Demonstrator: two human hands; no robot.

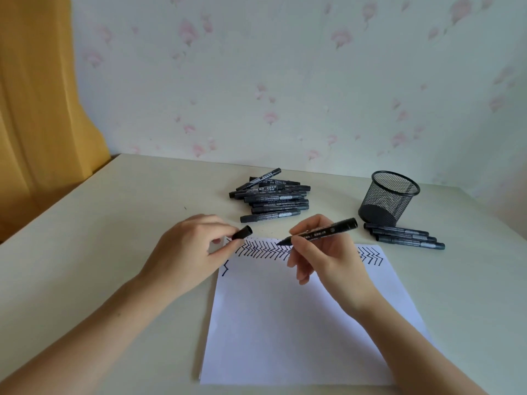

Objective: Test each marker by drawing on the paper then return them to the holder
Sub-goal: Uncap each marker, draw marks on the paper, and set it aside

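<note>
A white sheet of paper [299, 323] lies on the table with a row of black zigzag marks [262, 249] along its far edge and one mark at the left. My right hand [322, 252] grips an uncapped black marker [322, 230], tip pointing left just above the zigzags. My left hand [191, 249] pinches the marker's black cap [242, 232] near the paper's far left corner. A pile of several black markers [271, 195] lies behind the paper. A black mesh holder [389, 198] stands at the right, with three markers [405, 238] lying in front of it.
The cream table [114, 252] ends at a flowered wall behind the pile and holder. An orange curtain [37, 109] hangs at the far left, past the table's left edge.
</note>
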